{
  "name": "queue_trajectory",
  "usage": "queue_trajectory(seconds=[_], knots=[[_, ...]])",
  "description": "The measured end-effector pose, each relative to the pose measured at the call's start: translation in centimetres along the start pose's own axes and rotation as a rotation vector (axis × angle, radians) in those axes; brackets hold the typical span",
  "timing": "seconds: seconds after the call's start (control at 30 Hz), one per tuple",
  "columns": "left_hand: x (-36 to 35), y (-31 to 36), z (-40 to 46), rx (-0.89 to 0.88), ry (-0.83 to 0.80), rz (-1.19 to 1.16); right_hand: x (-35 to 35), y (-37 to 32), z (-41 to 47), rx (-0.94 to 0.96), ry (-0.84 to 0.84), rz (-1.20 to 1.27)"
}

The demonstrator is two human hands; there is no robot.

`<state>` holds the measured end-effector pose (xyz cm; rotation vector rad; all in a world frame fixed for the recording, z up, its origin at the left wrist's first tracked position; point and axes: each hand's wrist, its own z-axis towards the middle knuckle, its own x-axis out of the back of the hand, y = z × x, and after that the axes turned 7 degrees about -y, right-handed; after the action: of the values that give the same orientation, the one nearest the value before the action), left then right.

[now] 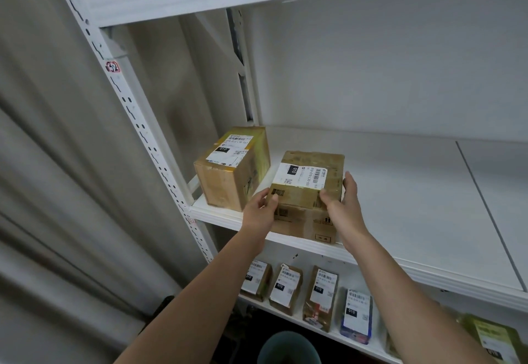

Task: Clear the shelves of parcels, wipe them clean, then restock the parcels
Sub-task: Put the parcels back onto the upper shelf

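- middle shelf (400, 180): a white board of the white metal rack; it carries two cardboard parcels at its left end, and the rest of its surface to the right shows bare white.
- held parcel (310, 189): a brown cardboard box with a white shipping label marked "010" on top; it sits at the front edge of the middle shelf, its near face level with or slightly over the lip.
- left hand (261, 210): at the parcel's near-left corner, thumb laid on the top edge and fingers curled round the left side, gripping the box.
- right hand (341, 200): at the parcel's near-right corner, thumb on the top face beside the label, fingers wrapped along the right side; it too grips the box, so the parcel lies clamped between both hands.
- second parcel (233, 167): a taller brown box with its own "010" label, standing on the same shelf just left of and behind the held one, near the rack upright (143, 123); a narrow gap separates the two boxes.
- lower shelf (300, 322): holds a row of small labelled parcels (287, 288) standing side by side, seen between the forearms.
- bin (288, 348): a dark round container on the floor below, partly cut off by the frame.
- curtain (57, 163): pale folds hang to the left of the rack.
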<state>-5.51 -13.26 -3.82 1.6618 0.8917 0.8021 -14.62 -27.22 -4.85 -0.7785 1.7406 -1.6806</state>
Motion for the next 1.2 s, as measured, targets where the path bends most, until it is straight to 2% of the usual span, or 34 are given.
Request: queue_trajectory(seconds=[0.07,0.13,0.27,0.37,0.57,0.73,0.83,0.97,1.0,1.07,1.13,1.2], knots=[[-0.7,0.1,0.2,0.001,0.079,0.119,-0.5,0.6,-0.2,-0.002,0.041,-0.09],[-0.9,0.1,0.3,0.044,0.16,0.174,-0.8,1.0,-0.3,0.009,0.013,-0.142],[-0.1,-0.1,1.6,0.07,0.228,0.065,-0.9,1.7,0.5,0.086,-0.078,-0.182],[0.7,0.0,2.6,0.057,0.204,-0.007,-1.2,2.7,1.5,0.155,-0.132,-0.306],[1.3,-0.4,2.9,0.017,0.129,0.108,-1.5,3.5,3.0,0.187,-0.139,-0.348],[1.5,-0.9,3.1,0.018,0.142,0.104,-1.9,3.9,3.1,0.208,-0.08,-0.402],[2.0,-1.0,3.0,0.006,0.097,0.126,-2.2,3.9,2.7,0.227,-0.067,-0.441],[2.8,-1.0,2.1,0.036,0.027,0.179,-2.8,2.8,1.7,0.14,-0.009,-0.535],[3.2,-1.0,1.7,0.035,0.021,0.189,-3.1,2.4,1.0,0.186,0.073,-0.569],[4.5,-1.5,1.0,-0.016,0.04,0.201,-4.4,2.1,-0.7,0.428,0.211,-0.604],[6.7,-2.3,0.0,-0.074,0.094,0.242,-6.7,2.2,-2.1,0.613,0.24,-0.568],[9.6,-3.4,-1.1,-0.09,0.138,0.313,-9.7,2.6,-3.8,0.699,0.187,-0.551]])
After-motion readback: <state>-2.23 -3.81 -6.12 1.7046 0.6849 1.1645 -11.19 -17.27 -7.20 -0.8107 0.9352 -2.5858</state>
